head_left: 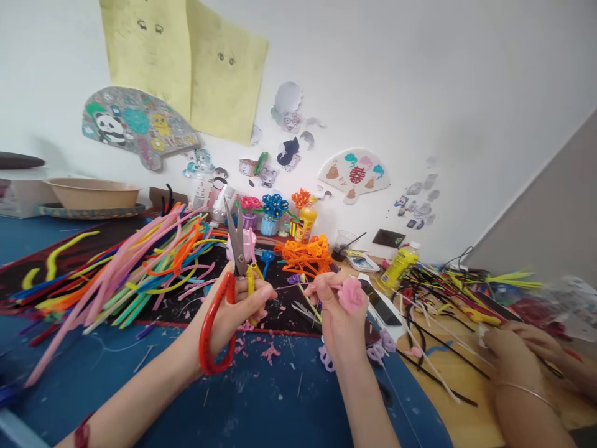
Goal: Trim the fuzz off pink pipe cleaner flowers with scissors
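Observation:
My left hand (233, 311) is closed round a pair of scissors (237, 246), blades pointing up and slightly apart. Their red handle loop hangs over the hand, with a yellow part beside the pivot. The same hand's thumb and forefinger pinch one end of a thin wire-like strand (286, 287). It stretches across to my right hand (338, 317), whose fingers are pinched together. At those fingers sits a pink fuzzy flower (351, 295), its lower side hidden by the hand. Pink fluff scraps (270, 353) lie below on the blue table cover (261, 404).
Many coloured pipe cleaners (125, 267) spread at left. Behind my hands are an orange bundle (305, 254) and small potted flowers (274, 206). A phone (380, 302) and yellow bottle (400, 266) stand right. Another person's hands (517, 354) work at far right.

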Tool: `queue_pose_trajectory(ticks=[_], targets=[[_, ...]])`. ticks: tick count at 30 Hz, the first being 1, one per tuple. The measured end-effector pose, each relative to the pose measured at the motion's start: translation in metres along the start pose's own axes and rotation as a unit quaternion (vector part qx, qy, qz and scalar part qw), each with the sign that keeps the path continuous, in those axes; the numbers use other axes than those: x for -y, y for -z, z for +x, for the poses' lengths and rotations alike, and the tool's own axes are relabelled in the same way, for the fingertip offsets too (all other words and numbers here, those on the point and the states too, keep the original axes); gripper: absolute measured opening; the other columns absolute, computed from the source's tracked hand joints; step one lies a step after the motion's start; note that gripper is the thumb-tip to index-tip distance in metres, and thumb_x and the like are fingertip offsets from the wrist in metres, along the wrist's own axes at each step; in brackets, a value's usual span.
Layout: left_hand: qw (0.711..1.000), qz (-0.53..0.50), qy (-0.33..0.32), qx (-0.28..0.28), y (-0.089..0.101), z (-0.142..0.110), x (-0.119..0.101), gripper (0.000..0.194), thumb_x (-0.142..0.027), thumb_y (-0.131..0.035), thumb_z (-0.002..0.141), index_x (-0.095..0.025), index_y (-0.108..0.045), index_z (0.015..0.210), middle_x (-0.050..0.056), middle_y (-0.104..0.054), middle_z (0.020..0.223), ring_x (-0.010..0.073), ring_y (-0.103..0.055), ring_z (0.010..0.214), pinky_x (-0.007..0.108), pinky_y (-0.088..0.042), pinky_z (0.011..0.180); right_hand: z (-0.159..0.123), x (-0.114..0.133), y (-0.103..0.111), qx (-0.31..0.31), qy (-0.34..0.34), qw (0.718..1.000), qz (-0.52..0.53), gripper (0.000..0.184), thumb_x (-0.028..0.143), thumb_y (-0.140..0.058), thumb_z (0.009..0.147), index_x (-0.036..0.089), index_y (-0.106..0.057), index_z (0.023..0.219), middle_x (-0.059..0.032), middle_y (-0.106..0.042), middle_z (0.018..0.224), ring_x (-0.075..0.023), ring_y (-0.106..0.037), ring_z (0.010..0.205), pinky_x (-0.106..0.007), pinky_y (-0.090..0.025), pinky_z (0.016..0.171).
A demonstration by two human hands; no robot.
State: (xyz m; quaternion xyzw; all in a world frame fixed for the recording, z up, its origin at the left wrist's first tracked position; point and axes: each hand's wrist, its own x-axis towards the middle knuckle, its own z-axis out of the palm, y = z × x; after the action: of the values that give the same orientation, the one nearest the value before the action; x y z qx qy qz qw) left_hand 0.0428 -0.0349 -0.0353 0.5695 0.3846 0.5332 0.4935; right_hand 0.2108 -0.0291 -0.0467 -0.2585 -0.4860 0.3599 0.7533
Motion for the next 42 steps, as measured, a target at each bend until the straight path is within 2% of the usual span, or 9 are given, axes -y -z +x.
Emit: queue_pose_trajectory(ticks=[3,5,9,15,19,28,33,38,42], targets=[[0.999,-0.023,0.029,0.022,0.003,0.000,-0.002,0.036,-0.051,-0.067,0.070,-0.019,-0.051,0.068,-0.005,-0.050,0.053,0.0092,-0.048,0.050,0.024,-0.045,0.053,-0.006,-0.001,-0.004,0.072,-0.009,0.997,0.003,0.018,0.021,-0.079,0.069,0.018,-0.061,0.065,0.0018,-0.066,0.064,-0.0134,-0.064,0.054,-0.024,-0.045,0.048],[0.999,-0.038,0.016,0.010,0.005,0.000,-0.002,0.036,-0.049,-0.067,0.071,-0.018,-0.050,0.063,-0.006,-0.048,0.050,0.0081,-0.045,0.048,0.022,-0.042,0.049,-0.008,0.000,-0.007,0.099,-0.031,0.995,-0.004,0.018,0.020,-0.081,0.066,0.018,-0.063,0.066,0.0015,-0.067,0.065,-0.0145,-0.066,0.055,-0.023,-0.046,0.046],[0.997,-0.075,0.002,-0.005,0.008,0.000,-0.002,0.033,-0.044,-0.070,0.069,-0.017,-0.052,0.063,-0.006,-0.049,0.050,0.0078,-0.045,0.048,0.021,-0.040,0.047,-0.010,0.001,-0.012,0.102,-0.074,0.992,-0.018,0.015,0.022,-0.082,0.066,0.018,-0.068,0.071,-0.0002,-0.069,0.065,-0.0143,-0.068,0.059,-0.022,-0.050,0.049],[0.997,-0.080,0.016,0.017,0.006,0.000,-0.002,0.032,-0.044,-0.069,0.070,-0.018,-0.053,0.062,-0.005,-0.051,0.051,0.0093,-0.049,0.050,0.023,-0.042,0.050,-0.013,-0.008,-0.015,0.124,-0.097,0.987,-0.029,0.014,0.022,-0.082,0.065,0.019,-0.070,0.073,-0.0016,-0.072,0.066,-0.0144,-0.068,0.058,-0.022,-0.053,0.051],[0.997,-0.068,0.016,0.034,0.006,0.000,0.001,0.031,-0.044,-0.068,0.071,-0.018,-0.055,0.061,-0.004,-0.052,0.050,0.0110,-0.051,0.051,0.024,-0.042,0.051,-0.014,-0.014,-0.015,0.114,-0.092,0.989,-0.036,0.013,0.022,-0.082,0.065,0.019,-0.070,0.070,-0.0001,-0.071,0.063,-0.0116,-0.064,0.051,-0.021,-0.052,0.050],[0.993,-0.044,0.047,0.097,0.004,-0.004,0.004,0.034,-0.047,-0.063,0.076,-0.017,-0.058,0.062,-0.002,-0.055,0.048,0.0109,-0.052,0.048,0.024,-0.041,0.049,-0.015,-0.009,-0.016,0.113,-0.106,0.987,-0.052,0.011,0.024,-0.080,0.066,0.020,-0.071,0.070,0.0006,-0.070,0.062,-0.0131,-0.065,0.055,-0.023,-0.053,0.051],[0.996,-0.027,0.031,0.078,0.002,-0.003,-0.001,0.036,-0.049,-0.064,0.073,-0.018,-0.054,0.058,-0.002,-0.054,0.050,0.0110,-0.052,0.049,0.024,-0.042,0.049,-0.013,-0.010,-0.015,0.097,-0.087,0.990,-0.053,0.011,0.025,-0.079,0.066,0.019,-0.070,0.068,0.0011,-0.069,0.058,-0.0132,-0.064,0.052,-0.022,-0.050,0.046],[0.994,-0.053,0.051,0.082,0.004,-0.002,0.000,0.033,-0.045,-0.067,0.071,-0.018,-0.054,0.058,-0.003,-0.053,0.050,0.0112,-0.052,0.048,0.025,-0.042,0.049,-0.012,-0.008,-0.015,0.076,-0.107,0.990,-0.043,0.013,0.026,-0.079,0.067,0.019,-0.068,0.070,0.0022,-0.067,0.058,-0.0122,-0.064,0.053,-0.021,-0.048,0.047],[0.995,-0.082,0.053,0.036,0.009,0.001,-0.001,0.030,-0.039,-0.069,0.068,-0.017,-0.054,0.055,-0.004,-0.049,0.047,0.0094,-0.048,0.047,0.024,-0.042,0.050,-0.008,-0.003,-0.013,0.038,-0.075,0.996,-0.033,0.015,0.027,-0.078,0.068,0.017,-0.068,0.072,0.0006,-0.066,0.058,-0.0121,-0.062,0.050,-0.021,-0.045,0.045]])
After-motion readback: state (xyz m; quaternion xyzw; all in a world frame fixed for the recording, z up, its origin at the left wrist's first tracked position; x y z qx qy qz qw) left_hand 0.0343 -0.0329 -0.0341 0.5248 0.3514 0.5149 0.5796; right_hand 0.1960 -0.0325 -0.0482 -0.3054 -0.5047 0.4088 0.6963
